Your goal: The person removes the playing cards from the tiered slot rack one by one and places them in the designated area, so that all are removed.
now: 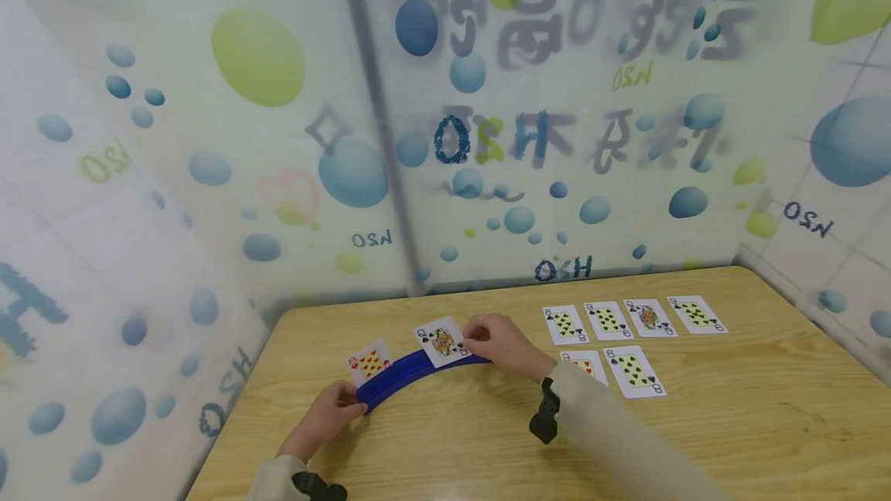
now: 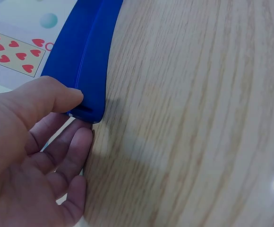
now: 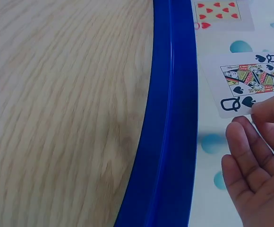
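A curved blue card holder [image 1: 397,379] lies on the table. My left hand [image 1: 326,416] pinches its left end, thumb [image 2: 68,100] on top and fingers beneath. A playing card with red hearts [image 1: 370,362] stands at the holder's left part, leaning back. Between right thumb and fingers, my right hand [image 1: 506,346] pinches the queen of spades [image 3: 254,80] by one corner. In the head view the queen is above the middle of the holder; whether its lower edge touches the groove I cannot tell.
Right of the holder, several face-up cards lie in two rows, among them a black face card [image 1: 649,318] and a spades card [image 1: 634,371]. My right sleeve [image 1: 612,424] partly covers a red card [image 1: 586,362]. A patterned curtain [image 1: 529,223] hangs behind the wooden table [image 1: 445,454].
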Motion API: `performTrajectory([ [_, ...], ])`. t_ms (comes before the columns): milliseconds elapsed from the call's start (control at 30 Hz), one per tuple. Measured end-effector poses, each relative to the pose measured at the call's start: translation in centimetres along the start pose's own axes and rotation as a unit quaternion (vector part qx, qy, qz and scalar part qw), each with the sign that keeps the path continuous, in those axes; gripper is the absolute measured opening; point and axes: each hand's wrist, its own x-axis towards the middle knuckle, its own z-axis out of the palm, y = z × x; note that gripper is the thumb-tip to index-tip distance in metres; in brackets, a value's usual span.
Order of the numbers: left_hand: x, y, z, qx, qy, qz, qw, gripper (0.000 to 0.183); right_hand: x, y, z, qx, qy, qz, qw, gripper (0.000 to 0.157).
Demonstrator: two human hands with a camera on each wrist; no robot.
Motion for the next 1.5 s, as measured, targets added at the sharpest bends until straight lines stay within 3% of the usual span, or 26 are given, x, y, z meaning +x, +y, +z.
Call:
performTrajectory([
  [267, 0.1, -0.3, 0.0, -0.006, -0.005, -0.009, 0.9999, 0.020, -1.6, 2.0, -2.3, -0.024, 0.024, 0.020, 0.999, 0.005],
  [500, 0.3, -0.4, -0.2, 0.005, -0.019, -0.036, 0.9992, 0.023, -3.5, 3.8, -4.9, -0.031, 0.041, 0.026, 0.998, 0.005],
  [800, 0.2, -0.5, -0.1, -0.002, -0.012, -0.023, 0.9997, 0.022, -6.3, 6.1, -8.9, -0.056, 0.088, 0.060, 0.993, 0.005],
  [1500, 0.5, 0.1, -0.2, -0.006, -0.020, -0.029, 0.9994, 0.021, -13.9, 9.7, -17.2, -0.159, 0.162, 0.137, 0.964, 0.015],
])
